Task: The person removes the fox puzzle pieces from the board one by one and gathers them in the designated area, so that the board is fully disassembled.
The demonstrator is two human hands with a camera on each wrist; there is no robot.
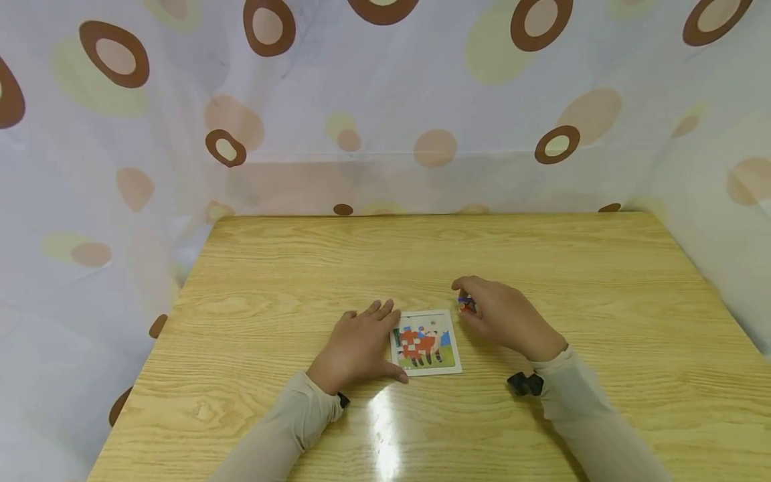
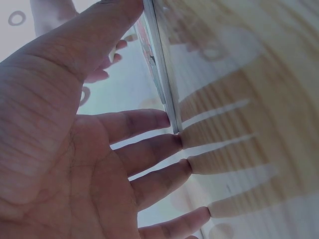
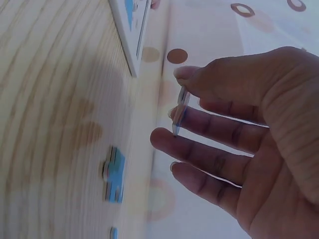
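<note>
A white-framed jigsaw puzzle [image 1: 456, 361] lies on the wooden table, with a partly assembled picture of a red-and-white animal on grass. My left hand [image 1: 360, 345] rests at its left side, fingers spread and fairly straight. In the left wrist view, the fingertips meet the edge of the frame [image 2: 166, 74], and the thumb lies along it higher up. To the right of the puzzle, my right hand [image 1: 502, 316] pinches a small jigsaw piece [image 3: 180, 112] between thumb and fingers, raised above the tabletop. The piece shows nearly edge-on in the right wrist view.
A loose blue jigsaw piece [image 3: 115, 177] lies on the table below my right hand, with another blue piece [image 3: 113, 233] nearby. A patterned curtain [image 1: 385, 134] hangs behind the table [image 1: 289, 268] and along both sides.
</note>
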